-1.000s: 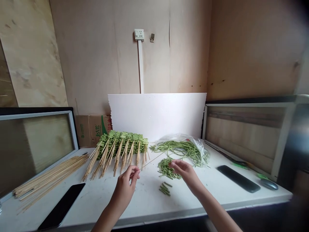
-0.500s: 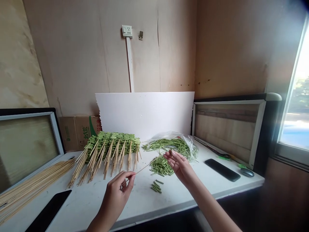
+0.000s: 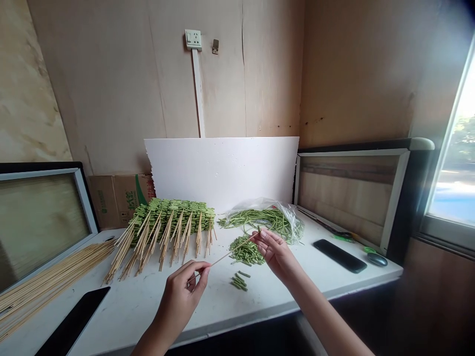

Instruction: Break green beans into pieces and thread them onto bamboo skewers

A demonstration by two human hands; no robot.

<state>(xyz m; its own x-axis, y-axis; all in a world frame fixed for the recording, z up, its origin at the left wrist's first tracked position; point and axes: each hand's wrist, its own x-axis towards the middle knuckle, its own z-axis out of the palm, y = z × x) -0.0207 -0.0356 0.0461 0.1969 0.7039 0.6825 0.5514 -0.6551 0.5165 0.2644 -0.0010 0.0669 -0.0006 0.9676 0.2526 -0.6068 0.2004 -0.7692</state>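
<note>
Between thumb and fingers, my left hand (image 3: 187,287) grips a thin bamboo skewer (image 3: 227,255) near its lower end. The skewer slants up to the right, its far end at my right hand (image 3: 272,247). There my right fingertips pinch a short piece of green bean (image 3: 259,229), which meets the skewer tip. Behind that hand lies a pile of cut green bean pieces (image 3: 247,251), with several more pieces (image 3: 238,282) nearer the front edge. At the back left, finished bean skewers (image 3: 178,212) are stacked, their bare sticks pointing toward me.
Long green beans (image 3: 263,217) lie in a clear plastic bag at the back. Loose bamboo skewers (image 3: 55,277) spread along the left. One dark phone (image 3: 74,321) lies front left, another (image 3: 340,255) at right beside a mouse (image 3: 377,259). A white board (image 3: 222,170) stands behind.
The skewer's far end and the bean piece have come together at my right fingertips. Both hands have barely moved; the whole view has shifted slightly.
</note>
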